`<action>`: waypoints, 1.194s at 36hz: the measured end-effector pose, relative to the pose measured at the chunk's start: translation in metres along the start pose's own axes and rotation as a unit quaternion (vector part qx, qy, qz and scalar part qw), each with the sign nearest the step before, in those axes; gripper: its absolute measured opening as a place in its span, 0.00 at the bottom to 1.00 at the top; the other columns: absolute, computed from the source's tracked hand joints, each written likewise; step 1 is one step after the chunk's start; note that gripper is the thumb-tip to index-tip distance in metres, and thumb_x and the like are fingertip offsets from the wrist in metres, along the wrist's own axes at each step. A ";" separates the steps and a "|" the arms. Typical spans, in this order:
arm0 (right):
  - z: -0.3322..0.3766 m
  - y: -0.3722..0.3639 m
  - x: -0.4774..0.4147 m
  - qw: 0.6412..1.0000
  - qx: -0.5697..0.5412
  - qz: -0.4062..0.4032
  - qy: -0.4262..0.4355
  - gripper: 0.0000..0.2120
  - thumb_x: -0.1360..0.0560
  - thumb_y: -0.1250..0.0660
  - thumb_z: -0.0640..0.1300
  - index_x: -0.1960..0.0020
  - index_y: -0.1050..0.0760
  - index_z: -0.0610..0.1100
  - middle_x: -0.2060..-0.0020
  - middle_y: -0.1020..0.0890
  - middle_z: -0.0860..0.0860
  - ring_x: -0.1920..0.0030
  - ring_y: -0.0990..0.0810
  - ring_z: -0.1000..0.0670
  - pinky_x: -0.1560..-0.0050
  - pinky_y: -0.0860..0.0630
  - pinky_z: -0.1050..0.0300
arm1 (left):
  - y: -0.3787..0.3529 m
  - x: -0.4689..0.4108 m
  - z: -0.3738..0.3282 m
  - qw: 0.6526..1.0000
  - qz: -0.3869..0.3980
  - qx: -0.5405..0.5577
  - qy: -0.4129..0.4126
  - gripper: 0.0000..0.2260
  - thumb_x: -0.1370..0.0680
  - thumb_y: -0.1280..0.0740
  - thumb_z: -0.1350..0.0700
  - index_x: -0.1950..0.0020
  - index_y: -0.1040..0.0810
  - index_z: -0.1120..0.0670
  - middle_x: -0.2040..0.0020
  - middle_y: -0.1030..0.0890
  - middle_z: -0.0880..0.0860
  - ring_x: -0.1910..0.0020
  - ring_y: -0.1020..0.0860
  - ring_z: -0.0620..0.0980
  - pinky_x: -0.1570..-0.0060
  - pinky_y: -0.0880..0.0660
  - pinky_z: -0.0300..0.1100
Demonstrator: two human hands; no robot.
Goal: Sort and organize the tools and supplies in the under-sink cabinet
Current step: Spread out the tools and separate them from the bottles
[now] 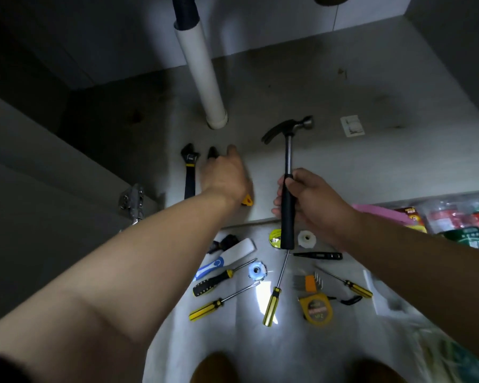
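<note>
My right hand (310, 197) grips the black handle of a claw hammer (288, 128) and holds it upright over the cabinet's front edge, its steel head pointing into the cabinet. On the cabinet floor (343, 161), my left hand (224, 175) lies over a pair of yellow-handled pliers (212, 153). Only their black tip and one yellow handle end show, and my fingers seem curled on them. A black adjustable wrench (189, 172) lies just left of that hand.
A white drain pipe (202, 73) stands behind the wrench. Several screwdrivers (271, 305), a yellow tape measure (315, 308), hex keys (307, 281), tape rolls (306, 239) and a white brush (224, 258) lie on the floor. Packaged goods (468, 222) sit right, a door hinge (132, 200) left.
</note>
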State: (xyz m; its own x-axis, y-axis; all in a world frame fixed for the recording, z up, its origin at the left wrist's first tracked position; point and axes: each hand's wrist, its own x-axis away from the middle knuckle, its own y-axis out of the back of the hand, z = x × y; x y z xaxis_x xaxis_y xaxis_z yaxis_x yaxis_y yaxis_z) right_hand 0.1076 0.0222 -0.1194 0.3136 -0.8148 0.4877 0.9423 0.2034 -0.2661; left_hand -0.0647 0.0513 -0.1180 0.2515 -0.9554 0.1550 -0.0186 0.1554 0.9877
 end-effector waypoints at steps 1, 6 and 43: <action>-0.001 0.000 0.003 1.000 0.005 -0.002 0.000 0.08 0.14 0.45 0.39 0.46 0.28 0.39 0.59 0.25 0.44 0.61 0.21 0.47 0.59 0.17 0.53 | -0.001 0.001 -0.003 1.000 0.013 0.014 0.008 0.19 0.23 0.31 0.56 0.36 0.33 0.56 0.44 0.18 0.61 0.43 0.20 0.63 0.48 0.28 0.49; 0.002 0.005 0.029 0.998 0.062 -0.009 0.004 0.09 0.14 0.46 0.39 0.46 0.28 0.39 0.59 0.24 0.44 0.62 0.22 0.48 0.61 0.18 0.53 | 0.005 0.023 -0.009 0.994 -0.005 0.113 0.015 0.11 0.24 0.33 0.57 0.43 0.25 0.59 0.45 0.18 0.63 0.45 0.20 0.65 0.56 0.29 0.47; -0.165 0.118 0.184 0.816 0.545 -0.186 -0.047 0.13 0.24 0.41 0.37 0.40 0.33 0.41 0.44 0.27 0.40 0.45 0.24 0.37 0.52 0.27 0.48 | -0.066 0.247 0.099 0.940 0.297 0.149 -0.073 0.13 0.18 0.36 0.54 0.37 0.36 0.44 0.57 0.21 0.52 0.64 0.22 0.48 0.67 0.29 0.39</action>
State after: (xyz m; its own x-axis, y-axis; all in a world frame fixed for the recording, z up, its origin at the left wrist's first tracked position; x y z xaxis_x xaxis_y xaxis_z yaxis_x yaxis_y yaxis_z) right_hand 0.2574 -0.1933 -0.1986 -0.0581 -0.8957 0.4409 0.5025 0.3554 0.7881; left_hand -0.0976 -0.2200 -0.1432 -0.0247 -0.7504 0.6605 -0.3898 0.6157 0.6848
